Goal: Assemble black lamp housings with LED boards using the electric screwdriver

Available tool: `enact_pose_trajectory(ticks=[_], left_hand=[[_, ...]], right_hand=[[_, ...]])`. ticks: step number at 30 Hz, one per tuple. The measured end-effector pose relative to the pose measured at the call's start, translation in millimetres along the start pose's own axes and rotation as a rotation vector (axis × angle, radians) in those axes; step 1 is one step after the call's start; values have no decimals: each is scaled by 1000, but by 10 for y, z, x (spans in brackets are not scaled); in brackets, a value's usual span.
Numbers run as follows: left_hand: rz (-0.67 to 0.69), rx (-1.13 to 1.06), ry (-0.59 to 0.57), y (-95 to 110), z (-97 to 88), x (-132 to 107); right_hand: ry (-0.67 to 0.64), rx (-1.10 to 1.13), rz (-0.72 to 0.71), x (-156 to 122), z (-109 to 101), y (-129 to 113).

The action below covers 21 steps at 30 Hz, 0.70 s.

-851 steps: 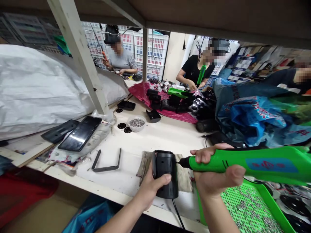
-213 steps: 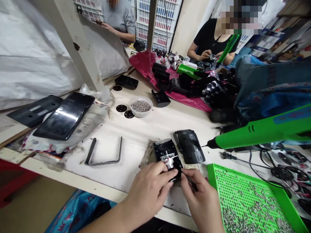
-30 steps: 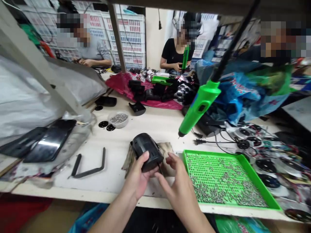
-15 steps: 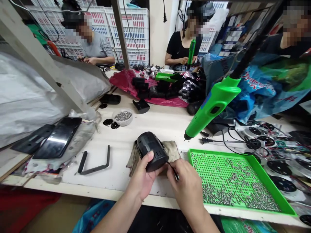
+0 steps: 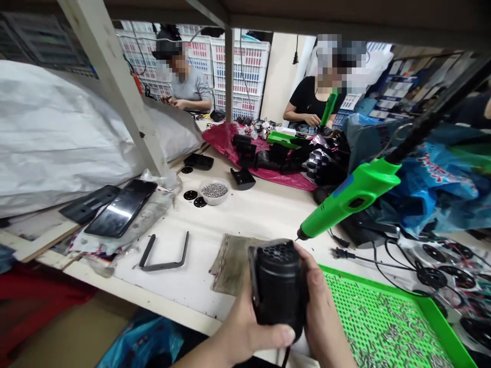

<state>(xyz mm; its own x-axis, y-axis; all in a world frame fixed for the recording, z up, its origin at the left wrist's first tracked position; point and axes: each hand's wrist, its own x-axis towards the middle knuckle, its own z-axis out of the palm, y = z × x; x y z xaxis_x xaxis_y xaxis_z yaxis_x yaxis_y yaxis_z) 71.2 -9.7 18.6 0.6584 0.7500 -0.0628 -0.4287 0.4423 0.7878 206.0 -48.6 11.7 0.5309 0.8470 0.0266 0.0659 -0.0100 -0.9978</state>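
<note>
A black, rounded plastic housing [image 5: 278,291] with a grille of holes on its top end stands roughly upright between my hands, near the table's front edge. My left hand [image 5: 249,327] wraps its left and lower side, thumb across the front. Along the right side, my right hand [image 5: 322,301] presses against it, fingers partly hidden behind. A dark cord hangs below the housing. Just behind it lies a folded greyish cloth [image 5: 230,266]. The green electric screwdriver [image 5: 341,204] hangs with its tip close to the housing's top, behind my right fingers; whether they touch is unclear.
A green perforated tray [image 5: 437,312] of screws sits at right, beside cords and round parts. Left are a grey U-shaped bracket [image 5: 164,266] and a phone-like black slab [image 5: 123,207]. Farther back stand a bowl [image 5: 215,201] of small metal pieces and a pink sheet [image 5: 284,179]. Two people work beyond.
The housing has been turned from lying tilted to upright, grille up, and brought nearer to me. My right hand has moved from the cord onto the housing's side. The view has shifted.
</note>
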Motion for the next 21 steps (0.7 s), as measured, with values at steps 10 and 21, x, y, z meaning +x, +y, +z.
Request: enact_pose_trajectory(ticks=[10,21], left_hand=[[23,108,-80,-20,-45,-21],[-28,222,-31,139,-25,49]], right_hand=[[75,184,75,-40,168,-9],[188,117,170,-65,221,163]])
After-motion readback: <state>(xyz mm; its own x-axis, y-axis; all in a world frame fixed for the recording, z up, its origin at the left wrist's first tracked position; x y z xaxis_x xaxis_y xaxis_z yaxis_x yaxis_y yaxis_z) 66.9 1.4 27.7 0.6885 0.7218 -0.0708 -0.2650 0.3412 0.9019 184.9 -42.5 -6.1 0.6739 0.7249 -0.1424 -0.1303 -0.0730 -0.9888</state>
